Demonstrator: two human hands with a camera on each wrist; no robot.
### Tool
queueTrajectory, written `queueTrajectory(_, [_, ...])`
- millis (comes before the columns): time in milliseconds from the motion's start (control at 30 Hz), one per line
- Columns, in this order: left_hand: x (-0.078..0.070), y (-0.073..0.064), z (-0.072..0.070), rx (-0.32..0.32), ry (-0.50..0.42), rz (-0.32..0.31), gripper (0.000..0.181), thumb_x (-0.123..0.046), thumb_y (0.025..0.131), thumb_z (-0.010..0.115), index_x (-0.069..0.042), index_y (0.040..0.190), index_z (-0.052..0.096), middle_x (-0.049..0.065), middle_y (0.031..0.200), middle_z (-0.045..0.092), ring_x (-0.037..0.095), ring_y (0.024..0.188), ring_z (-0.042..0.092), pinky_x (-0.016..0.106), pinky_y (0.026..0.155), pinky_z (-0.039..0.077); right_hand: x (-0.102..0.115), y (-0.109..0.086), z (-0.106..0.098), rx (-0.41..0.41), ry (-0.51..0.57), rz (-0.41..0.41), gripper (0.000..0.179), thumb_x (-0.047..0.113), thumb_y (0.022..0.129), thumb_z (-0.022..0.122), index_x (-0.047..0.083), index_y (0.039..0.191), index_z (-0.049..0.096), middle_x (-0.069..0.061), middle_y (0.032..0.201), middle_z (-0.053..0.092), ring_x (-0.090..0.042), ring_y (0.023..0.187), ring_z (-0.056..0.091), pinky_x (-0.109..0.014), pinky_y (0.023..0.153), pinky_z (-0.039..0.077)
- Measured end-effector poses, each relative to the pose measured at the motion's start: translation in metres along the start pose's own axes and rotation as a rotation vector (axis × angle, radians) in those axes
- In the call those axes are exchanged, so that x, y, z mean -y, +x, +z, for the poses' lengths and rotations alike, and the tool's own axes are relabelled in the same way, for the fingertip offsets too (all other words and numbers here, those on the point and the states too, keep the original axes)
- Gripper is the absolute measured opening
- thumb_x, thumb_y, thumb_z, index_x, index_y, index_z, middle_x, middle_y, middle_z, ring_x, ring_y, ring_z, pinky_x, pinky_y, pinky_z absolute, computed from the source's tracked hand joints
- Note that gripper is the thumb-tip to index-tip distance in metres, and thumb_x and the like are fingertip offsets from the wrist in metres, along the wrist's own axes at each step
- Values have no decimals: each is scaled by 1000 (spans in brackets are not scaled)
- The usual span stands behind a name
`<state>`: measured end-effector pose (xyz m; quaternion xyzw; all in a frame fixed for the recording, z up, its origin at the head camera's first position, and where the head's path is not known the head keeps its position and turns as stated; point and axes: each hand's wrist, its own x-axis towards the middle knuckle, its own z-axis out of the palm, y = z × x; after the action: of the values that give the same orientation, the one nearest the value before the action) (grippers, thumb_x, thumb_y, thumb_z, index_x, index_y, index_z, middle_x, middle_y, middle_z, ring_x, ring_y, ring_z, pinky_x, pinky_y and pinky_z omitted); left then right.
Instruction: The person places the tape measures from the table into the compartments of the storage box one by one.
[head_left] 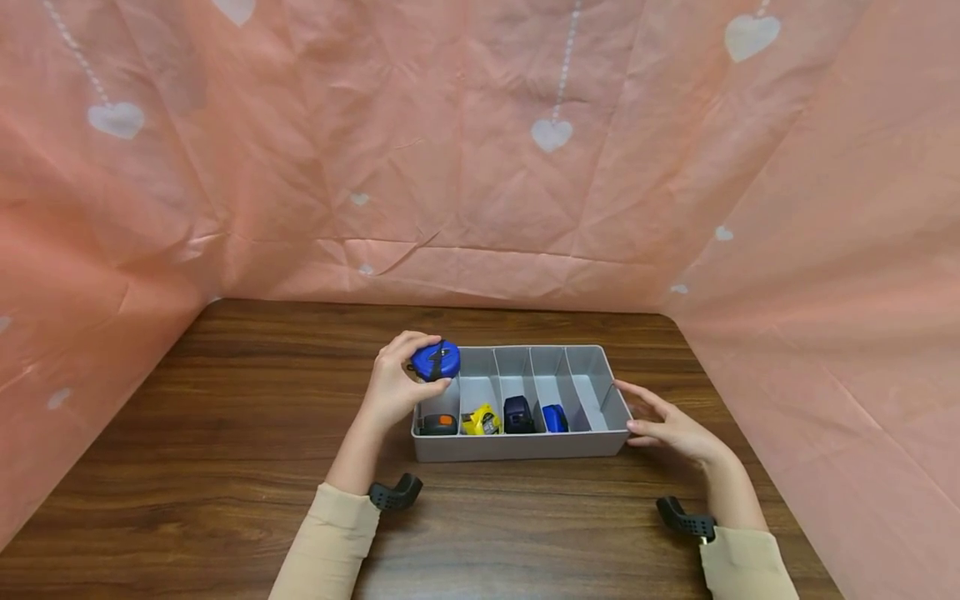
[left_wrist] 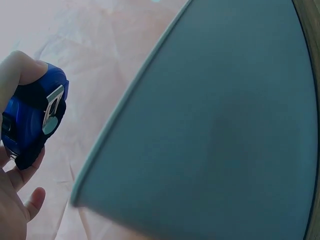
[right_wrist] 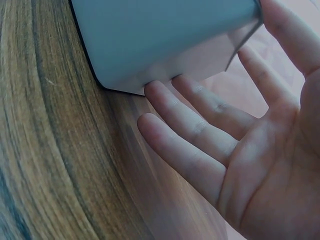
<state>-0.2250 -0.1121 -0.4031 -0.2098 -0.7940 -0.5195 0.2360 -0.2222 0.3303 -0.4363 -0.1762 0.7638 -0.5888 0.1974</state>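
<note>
My left hand pinches a blue tape measure between thumb and fingers, above the left end of a grey divided box. In the left wrist view a metal belt clip shows on the tape measure's side. At the box's right end, my right hand rests its fairly straight fingertips against the end wall, the thumb near the front corner. Along the front of the box's compartments lie a black tape measure with an orange button, a yellow one, a dark navy one and a smaller blue one.
The box stands on a brown wood-grain table. Pink cloth with white hearts hangs behind and along both sides. Thin dividers split the box, and its rightmost compartment shows a bare floor. Black wrist mounts sit at both wrists.
</note>
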Motion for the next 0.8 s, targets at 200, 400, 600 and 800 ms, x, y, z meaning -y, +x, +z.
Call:
queueTrajectory(200, [-5, 0, 10, 19, 24, -2, 55, -11, 63, 90, -11, 114, 69, -1, 112, 61, 25, 110, 48, 52, 93, 34, 0, 0, -1, 2, -1, -3, 65, 4, 96, 54, 6, 151, 21, -36, 148, 17, -44, 122, 45, -45, 86, 50])
queueTrajectory(400, [-8, 1, 20, 44, 17, 24, 55, -11, 64, 89, -11, 115, 68, -1, 112, 60, 22, 108, 49, 50, 93, 33, 0, -1, -2, 7, -2, -7, 65, 3, 96, 54, 6, 151, 21, -36, 149, 16, -45, 123, 44, -45, 86, 50])
queueTrajectory(600, [-12, 0, 32, 77, 14, 28, 55, -15, 65, 89, -11, 116, 68, -4, 112, 61, 19, 108, 49, 51, 95, 32, -2, -2, -1, 0, 9, 11, 65, 5, 96, 54, 7, 151, 21, -35, 149, 15, -48, 125, 39, -45, 87, 50])
queueTrajectory(800, [-16, 0, 42, 100, 15, 38, 55, -16, 65, 89, -12, 116, 68, -5, 112, 61, 16, 106, 51, 52, 96, 31, -2, -1, -1, -2, 6, 8, 65, 5, 96, 54, 6, 151, 21, -36, 149, 15, -48, 124, 40, -45, 87, 50])
